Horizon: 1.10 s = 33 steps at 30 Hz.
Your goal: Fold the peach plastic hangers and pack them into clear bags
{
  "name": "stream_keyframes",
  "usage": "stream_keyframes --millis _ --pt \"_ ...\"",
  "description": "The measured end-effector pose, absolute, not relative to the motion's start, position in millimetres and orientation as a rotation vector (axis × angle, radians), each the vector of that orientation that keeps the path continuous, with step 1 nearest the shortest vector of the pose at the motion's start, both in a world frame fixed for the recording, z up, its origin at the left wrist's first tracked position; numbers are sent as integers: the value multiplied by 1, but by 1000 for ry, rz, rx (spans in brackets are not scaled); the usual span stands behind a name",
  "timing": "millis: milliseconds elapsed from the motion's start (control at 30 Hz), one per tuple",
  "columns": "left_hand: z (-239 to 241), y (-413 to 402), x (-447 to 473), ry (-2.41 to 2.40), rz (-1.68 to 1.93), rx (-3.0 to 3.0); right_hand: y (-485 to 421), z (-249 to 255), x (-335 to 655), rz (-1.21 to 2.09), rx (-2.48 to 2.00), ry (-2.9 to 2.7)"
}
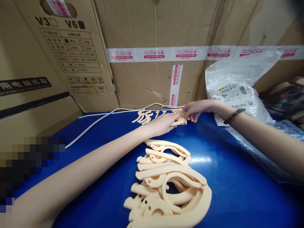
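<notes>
Near the back edge of the blue table, both hands are at a small row of beige plastic folding hangers [180, 114] standing side by side. My left hand [163, 123] closes on the row's near left side, its fingertips partly hidden. At the right end, my right hand [196, 109] grips the row between thumb and fingers. Loose beige hanger hooks [144, 117] lie left of the row, partly behind my left hand. Closer to me, a long overlapping pile of folded beige hangers [187, 172] stretches toward the bottom of the view.
Large cardboard boxes [147, 28] wall off the back, and another printed box [78, 79] stands at the left. A white cable [95, 122] runs along the table's back left. Clear plastic bags [237, 82] with a label lie at the right, beside my right forearm.
</notes>
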<state>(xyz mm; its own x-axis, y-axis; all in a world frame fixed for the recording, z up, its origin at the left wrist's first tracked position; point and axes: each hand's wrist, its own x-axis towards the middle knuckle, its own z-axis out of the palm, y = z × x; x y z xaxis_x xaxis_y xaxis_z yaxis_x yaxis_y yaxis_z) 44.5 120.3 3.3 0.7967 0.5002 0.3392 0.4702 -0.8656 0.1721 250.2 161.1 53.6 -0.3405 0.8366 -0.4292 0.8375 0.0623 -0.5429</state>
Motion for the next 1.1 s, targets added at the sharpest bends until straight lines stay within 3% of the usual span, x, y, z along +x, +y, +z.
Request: stream_keyframes --millis 200,433,600,667,967,1100 --pt "20 124 46 1267 989 2321 153 67 245 -1254 1485 2560" --pt "45 129 39 1132 1174 1722 140 69 214 -1374 1245 3005" --pt "49 131 35 1160 1264 1701 137 67 203 -1886 1390 2929" --pt "48 133 33 1185 1298 1708 137 66 201 -1932 1418 2936" --pt "56 134 17 1225 1219 2105 152 68 219 -1056 1513 3368" --pt "55 131 19 1168 1081 2102 151 70 223 -294 1523 3431"
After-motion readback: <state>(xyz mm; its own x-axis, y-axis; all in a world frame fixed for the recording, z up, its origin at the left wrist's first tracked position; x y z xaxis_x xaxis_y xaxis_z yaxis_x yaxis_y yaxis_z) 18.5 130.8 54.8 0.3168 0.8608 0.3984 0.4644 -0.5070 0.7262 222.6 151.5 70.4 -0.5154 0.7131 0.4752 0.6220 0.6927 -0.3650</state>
